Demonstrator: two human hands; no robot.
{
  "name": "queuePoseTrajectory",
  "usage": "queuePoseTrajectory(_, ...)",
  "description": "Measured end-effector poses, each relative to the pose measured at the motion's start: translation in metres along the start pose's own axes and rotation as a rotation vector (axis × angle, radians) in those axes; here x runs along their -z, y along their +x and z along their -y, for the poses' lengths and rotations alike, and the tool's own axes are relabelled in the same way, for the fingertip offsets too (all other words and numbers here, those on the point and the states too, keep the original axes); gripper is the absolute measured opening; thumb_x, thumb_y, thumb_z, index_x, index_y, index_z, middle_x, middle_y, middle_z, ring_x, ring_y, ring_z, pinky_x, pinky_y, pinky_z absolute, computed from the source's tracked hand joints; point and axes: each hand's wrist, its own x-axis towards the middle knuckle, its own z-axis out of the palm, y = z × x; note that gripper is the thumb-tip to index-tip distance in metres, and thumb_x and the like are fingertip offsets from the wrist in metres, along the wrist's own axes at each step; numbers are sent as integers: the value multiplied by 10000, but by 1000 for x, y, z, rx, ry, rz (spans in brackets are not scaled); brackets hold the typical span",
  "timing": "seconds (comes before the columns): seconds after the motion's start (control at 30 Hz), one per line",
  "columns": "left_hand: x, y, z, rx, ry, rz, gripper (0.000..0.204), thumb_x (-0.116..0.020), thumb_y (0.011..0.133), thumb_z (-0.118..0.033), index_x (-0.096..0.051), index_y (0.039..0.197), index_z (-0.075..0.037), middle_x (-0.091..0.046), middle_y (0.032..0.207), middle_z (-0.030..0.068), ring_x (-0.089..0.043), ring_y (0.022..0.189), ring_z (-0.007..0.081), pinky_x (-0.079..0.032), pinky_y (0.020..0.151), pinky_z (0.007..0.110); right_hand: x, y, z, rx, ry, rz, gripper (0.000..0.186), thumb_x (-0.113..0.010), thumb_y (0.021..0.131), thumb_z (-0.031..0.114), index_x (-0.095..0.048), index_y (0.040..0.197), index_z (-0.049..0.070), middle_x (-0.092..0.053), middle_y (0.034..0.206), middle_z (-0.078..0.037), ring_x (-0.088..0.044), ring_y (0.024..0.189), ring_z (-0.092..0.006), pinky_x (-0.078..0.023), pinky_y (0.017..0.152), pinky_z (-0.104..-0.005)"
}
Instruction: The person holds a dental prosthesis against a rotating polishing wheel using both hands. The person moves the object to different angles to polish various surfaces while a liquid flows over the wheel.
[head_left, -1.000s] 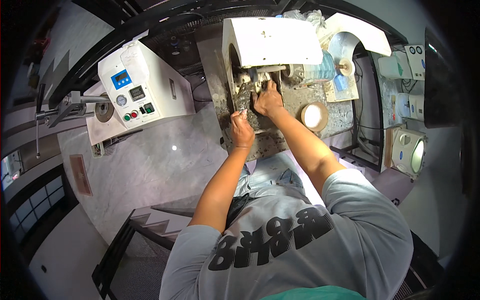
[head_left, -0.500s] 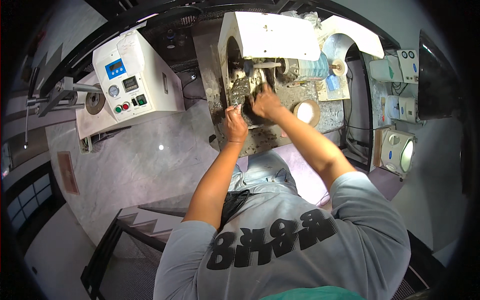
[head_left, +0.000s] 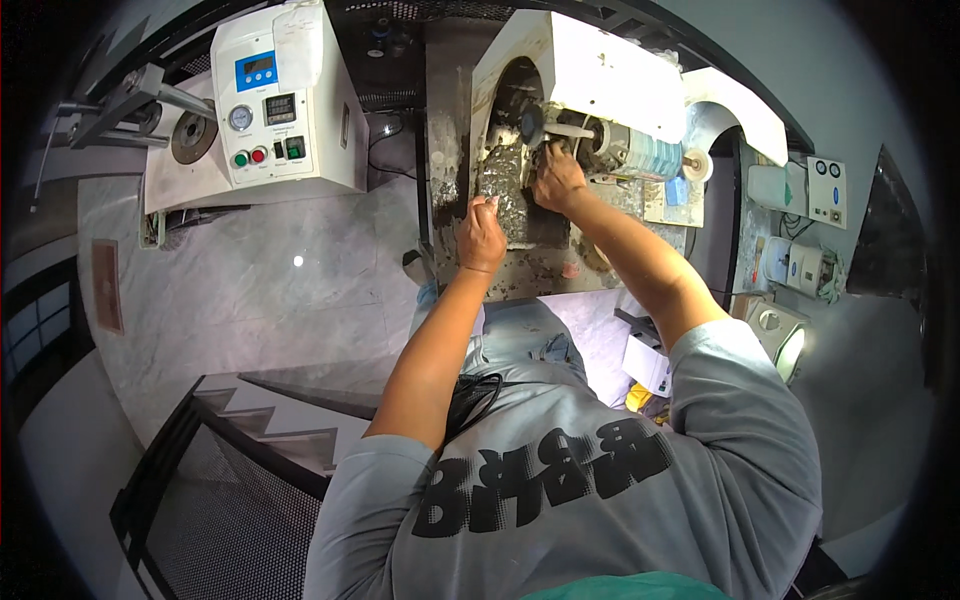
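A white bench polishing lathe (head_left: 615, 75) spattered with grey mud stands before me. Its pale tapered spindle (head_left: 568, 131) carries a dark round wheel (head_left: 532, 124) inside the hood. Below lies a pan of wet grey slurry (head_left: 508, 195). My left hand (head_left: 482, 238) is closed at the pan's left front, a small whitish piece at its fingertips, too small to name. My right hand (head_left: 558, 180) reaches just under the spindle with its fingers bunched; what they hold, if anything, is hidden.
To the left stands a white control machine (head_left: 275, 110) with a display, gauge and buttons. A clear water-filled container (head_left: 645, 152) and a pale buffing wheel (head_left: 697, 165) sit right of the spindle. Smaller white devices (head_left: 805, 265) line the right side. A stair railing (head_left: 215, 480) is at lower left.
My right hand has moved from over the slurry up to the spindle, its fingers drawing together. My left hand stays closed near the pan. The whole view has shifted, and my right forearm covers the pale bowl.
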Motion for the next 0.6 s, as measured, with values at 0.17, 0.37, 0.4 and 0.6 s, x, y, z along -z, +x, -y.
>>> queuePoseTrajectory(0.17,-7,2,-9,10,-38,-5,87,-545,941,-68,-530,1004,-11,-595,1027,189,-621,784,396,-514,637,449,-28,1,-6,-31,101,-133,449,-417,916,348,-727,1085,70,-605,1267,-143,-480,1172,-295,-389,992,-389)
queuePoseTrajectory(0.37,-7,3,-5,9,-26,-26,79,-533,944,-67,-525,1002,-14,-590,1027,194,-620,776,395,-515,629,448,-24,-3,0,51,139,-47,451,-432,880,322,-703,1108,41,-600,1247,-199,-470,1160,-334,-394,1004,-421)
queuePoseTrajectory(0.4,-7,1,-7,-2,-27,-23,77,-533,944,-64,-523,1000,-13,-588,1023,195,-619,775,395,-515,632,449,-27,-8,3,-23,221,-116,465,-424,883,318,-688,1127,23,-593,1253,-210,-459,1178,-345,-381,1020,-427)
queuePoseTrajectory(0.6,-7,0,-10,-2,-32,-8,64,-537,935,-42,-512,981,-4,-579,1001,197,-615,773,399,-516,646,449,-33,-34,28,20,107,-204,500,-378,897,277,-649,1126,-75,-580,1251,-263,-394,1262,-426,-317,1081,-431)
